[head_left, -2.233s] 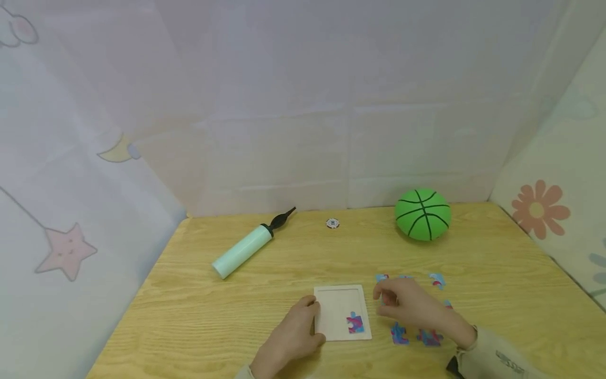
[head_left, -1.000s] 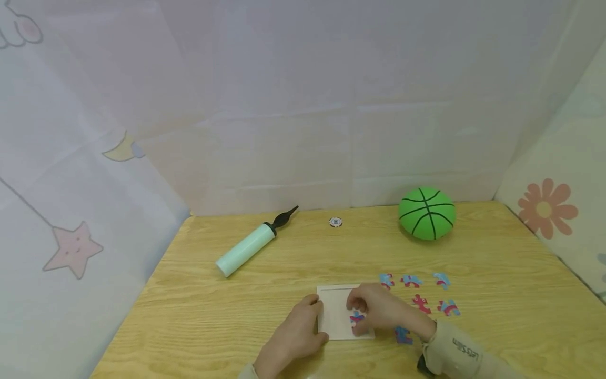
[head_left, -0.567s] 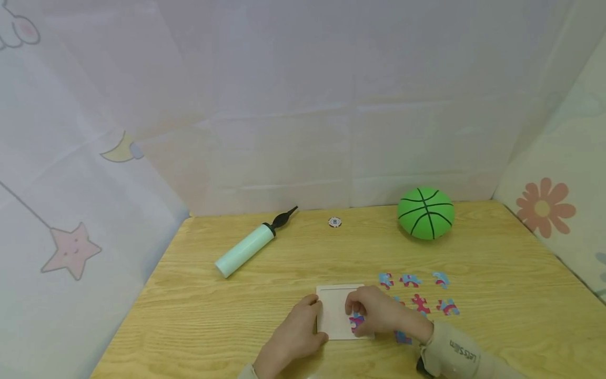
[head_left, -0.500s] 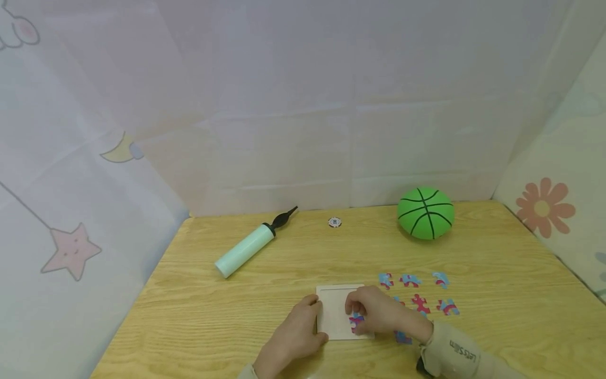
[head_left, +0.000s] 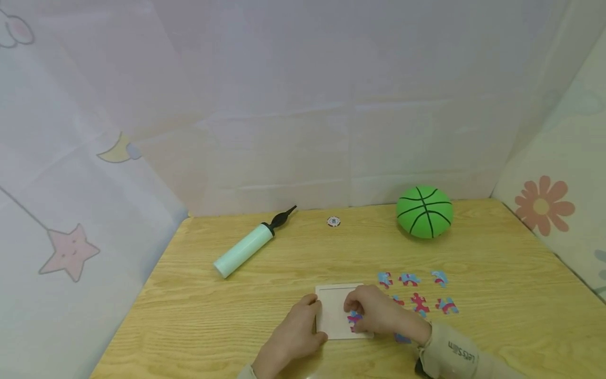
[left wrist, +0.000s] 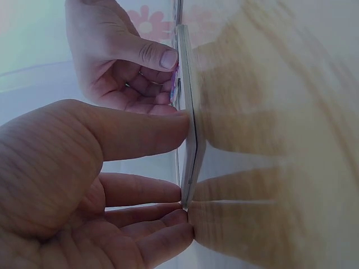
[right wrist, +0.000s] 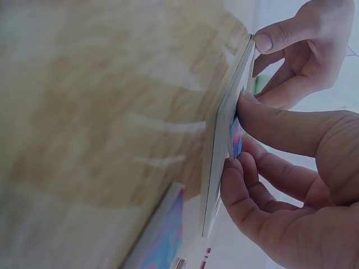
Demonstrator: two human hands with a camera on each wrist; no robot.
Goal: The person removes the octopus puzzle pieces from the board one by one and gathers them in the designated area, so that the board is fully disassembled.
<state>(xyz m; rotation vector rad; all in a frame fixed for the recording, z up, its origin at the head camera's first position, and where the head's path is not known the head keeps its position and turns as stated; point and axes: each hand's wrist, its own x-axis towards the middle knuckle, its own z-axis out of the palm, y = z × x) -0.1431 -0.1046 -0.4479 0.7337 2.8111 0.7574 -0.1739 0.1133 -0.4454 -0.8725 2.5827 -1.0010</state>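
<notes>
A shallow white square puzzle tray lies flat on the wooden table. My left hand holds its left side, thumb at the near corner and fingers toward the far end; in the left wrist view the thumb and fingertips meet the tray's edge. Inside the tray's right part lies a blue, pink and purple jigsaw piece. My right hand pinches this piece between thumb and fingers, low in the tray, as the right wrist view shows from the side. Part of the piece is hidden by the fingers.
Several loose jigsaw pieces lie right of the tray, some partly covered by my right forearm. Behind stand a green ball, a round poker-style chip and a pale green hand pump. Cloth walls border the table.
My right hand has come left from above the loose pieces to the jigsaw piece in the tray and stays there. My left hand keeps its place on the tray.
</notes>
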